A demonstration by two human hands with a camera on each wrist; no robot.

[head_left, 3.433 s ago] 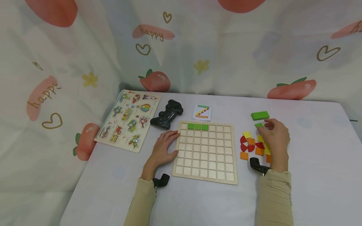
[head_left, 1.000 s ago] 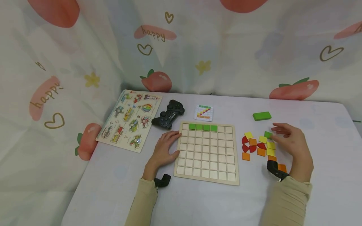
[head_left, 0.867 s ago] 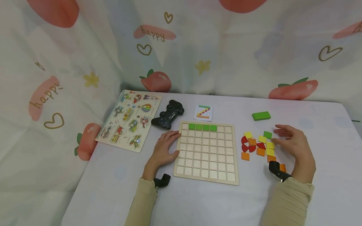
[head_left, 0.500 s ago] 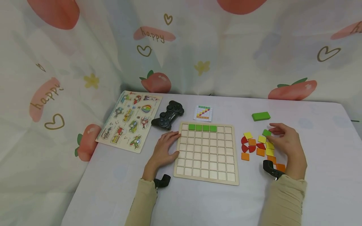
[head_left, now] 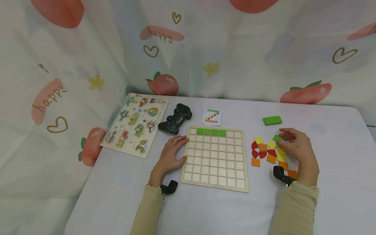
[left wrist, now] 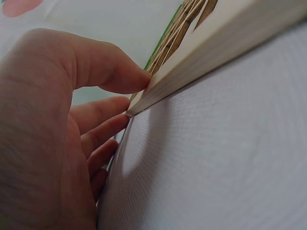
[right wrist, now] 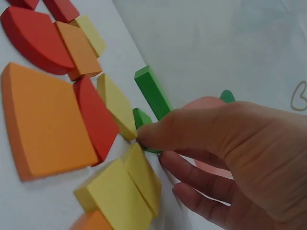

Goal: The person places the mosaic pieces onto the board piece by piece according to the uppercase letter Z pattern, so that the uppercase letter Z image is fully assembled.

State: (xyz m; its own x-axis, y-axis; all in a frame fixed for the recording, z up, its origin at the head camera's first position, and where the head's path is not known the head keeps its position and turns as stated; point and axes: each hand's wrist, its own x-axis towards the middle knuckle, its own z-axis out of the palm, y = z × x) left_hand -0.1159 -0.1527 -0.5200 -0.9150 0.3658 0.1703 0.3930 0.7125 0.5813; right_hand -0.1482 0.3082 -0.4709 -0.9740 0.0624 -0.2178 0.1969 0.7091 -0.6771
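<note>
Small green square tile of painted, seemingly wooden stock [head_left: 277, 137] sits at the far edge of the loose pieces, right of the pale wooden gridded board [head_left: 213, 153] on the white cloth-covered tabletop [head_left: 214, 212]. The right hand [head_left: 298, 147] pinches it between thumb and forefinger, thumb on the near side; how far round the forefinger reaches is partly hidden. A yellow square tile [head_left: 271, 145] lies just beside it, so the cleanest pick-up would probably be straight up by the edges, without dragging sideways into that neighbour. Light, even pressure on opposite edges should stop such a thin piece from swivelling, and leaving its flat face uncovered would help in seeing which way it is turned. The remaining fingers are best held high, away from the long green rectangular block [head_left: 272, 120] beyond. Meanwhile the left hand [head_left: 170, 155] rests loosely, fingers and thumb apart, against the board's left edge; gentle contact there should steady the grid without skewing it.
</note>
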